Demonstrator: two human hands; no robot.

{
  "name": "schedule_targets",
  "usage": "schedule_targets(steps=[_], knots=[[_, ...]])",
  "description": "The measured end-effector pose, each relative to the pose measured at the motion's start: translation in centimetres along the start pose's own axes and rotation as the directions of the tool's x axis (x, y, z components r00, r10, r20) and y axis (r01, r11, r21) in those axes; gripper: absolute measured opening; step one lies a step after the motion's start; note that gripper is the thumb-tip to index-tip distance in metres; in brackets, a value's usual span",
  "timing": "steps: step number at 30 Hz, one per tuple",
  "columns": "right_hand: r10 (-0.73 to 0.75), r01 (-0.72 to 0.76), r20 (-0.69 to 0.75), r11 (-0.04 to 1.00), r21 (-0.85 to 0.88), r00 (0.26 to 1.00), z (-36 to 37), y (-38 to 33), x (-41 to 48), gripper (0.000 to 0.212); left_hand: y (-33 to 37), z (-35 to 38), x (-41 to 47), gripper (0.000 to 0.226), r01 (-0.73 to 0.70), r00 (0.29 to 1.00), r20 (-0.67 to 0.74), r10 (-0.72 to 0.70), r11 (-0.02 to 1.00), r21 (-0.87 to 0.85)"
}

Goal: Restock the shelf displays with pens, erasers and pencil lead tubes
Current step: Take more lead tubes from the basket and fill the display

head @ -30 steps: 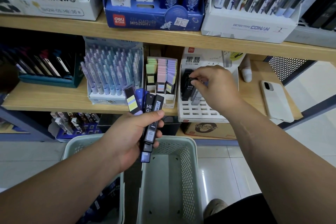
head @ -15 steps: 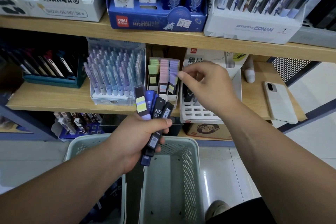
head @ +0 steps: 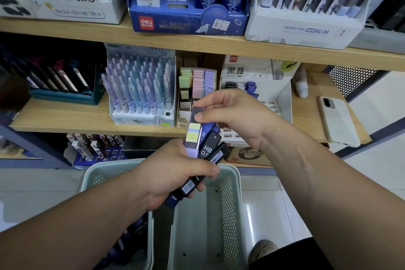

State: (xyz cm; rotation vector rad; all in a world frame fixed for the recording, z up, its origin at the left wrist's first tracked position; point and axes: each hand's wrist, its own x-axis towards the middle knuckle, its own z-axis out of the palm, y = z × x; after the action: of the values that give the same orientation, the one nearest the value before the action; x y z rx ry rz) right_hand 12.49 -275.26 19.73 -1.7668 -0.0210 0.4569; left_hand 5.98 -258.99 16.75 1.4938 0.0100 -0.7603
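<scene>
Left grip [head: 173,173] clenched round a fanned bunch of lead tubes [head: 210,149], held above the pale green basket [head: 233,184], in front of the shelf [head: 65,114]. Right grip [head: 236,114] pinches the top end of the purple tube [head: 194,133] with the yellow label, leftmost in the fan, thumb on its front. White lead tube display box [head: 258,72] sits on the shelf behind the right grip, a few tubes in it. Eraser box [head: 198,85] just left of it, then the pen display [head: 140,90]. Phone [head: 338,120] lies flat at the shelf's right end.
</scene>
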Motion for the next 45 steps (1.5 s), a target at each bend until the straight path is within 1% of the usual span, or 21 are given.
schedule_targets(steps=[5,8,11,15,18,20,22,25,26,28,30,31,32,33,34,36,38,39,41,43,45], knots=[[0.035,-0.035,-0.028,0.999,0.02,0.999,0.2,0.0,-0.1,0.016,0.1,-0.1,0.1,0.017,0.003,1.0,-0.004,-0.004,1.0,-0.027],[0.055,-0.052,-0.019,0.992,0.111,0.998,0.4,-0.1,-0.1,0.014,0.0,-0.1,0.2,0.022,0.014,1.0,-0.021,-0.015,0.997,-0.07],[0.085,-0.07,-0.061,0.973,0.218,0.995,0.1,-0.2,0.0,0.014,-0.3,-0.3,0.3,0.028,0.03,0.999,-0.036,-0.035,0.993,-0.118],[0.089,-0.02,-0.16,0.922,0.387,0.983,-1.2,-0.3,0.4,0.016,-0.6,-0.2,0.2,0.026,0.075,0.996,-0.024,-0.081,0.982,-0.171],[0.06,0.024,-0.186,0.907,0.42,0.981,-2.3,-0.1,0.5,0.023,-0.5,-0.4,0.4,0.026,0.067,0.995,-0.062,-0.083,0.971,-0.23],[0.035,0.035,-0.175,0.923,0.382,0.984,-2.8,0.0,0.3,0.018,-0.4,-0.6,0.5,0.026,0.04,0.987,-0.136,-0.081,0.959,-0.28],[0.003,0.033,-0.132,0.961,0.275,0.991,-3.3,0.1,-0.1,0.02,-0.3,-0.8,0.7,0.02,0.007,0.973,-0.215,-0.084,0.942,-0.335],[-0.016,0.015,0.044,0.999,0.03,0.999,-3.5,0.3,-0.9,0.031,-0.1,-1.2,1.0,0.019,-0.027,0.958,-0.275,-0.076,0.935,-0.352],[0.0,0.006,0.122,0.999,-0.05,0.993,-3.3,0.3,-1.1,0.039,-0.1,-1.3,1.1,0.018,-0.031,0.957,-0.282,-0.073,0.937,-0.347],[0.038,0.001,0.249,0.987,-0.158,0.968,-2.9,0.4,-1.5,0.069,-0.1,-1.3,1.1,0.017,-0.024,0.956,-0.283,-0.075,0.943,-0.332],[0.035,0.029,0.294,0.977,-0.212,0.955,-2.8,0.7,-1.4,0.102,-0.2,-1.3,1.0,0.016,-0.009,0.958,-0.274,-0.08,0.95,-0.311],[0.026,0.046,0.29,0.97,-0.239,0.957,-2.8,0.9,-1.3,0.109,-0.3,-1.3,1.0,0.014,-0.005,0.96,-0.27,-0.081,0.952,-0.305],[0.012,0.061,0.272,0.965,-0.257,0.962,-2.8,1.0,-1.0,0.107,-0.3,-1.3,1.0,0.014,-0.003,0.96,-0.269,-0.083,0.953,-0.303],[-0.01,0.072,0.234,0.963,-0.259,0.972,-2.9,1.2,-0.7,0.098,-0.4,-1.4,0.9,0.013,-0.003,0.958,-0.275,-0.084,0.953,-0.302],[-0.043,0.084,0.17,0.966,-0.246,0.984,-3.0,1.5,-0.3,0.084,-0.4,-1.6,0.9,0.014,-0.003,0.955,-0.283,-0.086,0.954,-0.3],[-0.143,0.132,-0.033,0.966,-0.221,0.989,-3.0,1.9,0.7,0.053,-0.4,-2.0,1.0,0.016,-0.009,0.948,-0.307,-0.087,0.954,-0.3],[-0.27,0.199,-0.225,0.934,-0.296,0.936,-3.0,2.2,1.8,0.033,-0.5,-2.6,1.0,0.018,-0.02,0.938,-0.335,-0.087,0.953,-0.304],[-0.328,0.216,-0.285,0.907,-0.361,0.901,-3.0,2.2,2.3,0.028,-0.5,-2.8,1.1,0.018,-0.025,0.935,-0.345,-0.085,0.953,-0.302],[-0.398,0.225,-0.349,0.868,-0.444,0.848,-2.8,2.1,3.2,0.023,-0.6,-3.1,1.1,0.017,-0.034,0.931,-0.356,-0.079,0.953,-0.3],[-0.439,0.233,-0.372,0.843,-0.484,0.818,-2.5,2.2,3.9,0.021,-0.5,-3.4,1.0,0.019,-0.041,0.93,-0.361,-0.076,0.951,-0.305],[-0.501,0.252,-0.365,0.795,-0.551,0.785,-2.1,2.2,4.3,0.018,-0.5,-3.7,0.8,0.021,-0.044,0.929,-0.362,-0.076,0.948,-0.314]])
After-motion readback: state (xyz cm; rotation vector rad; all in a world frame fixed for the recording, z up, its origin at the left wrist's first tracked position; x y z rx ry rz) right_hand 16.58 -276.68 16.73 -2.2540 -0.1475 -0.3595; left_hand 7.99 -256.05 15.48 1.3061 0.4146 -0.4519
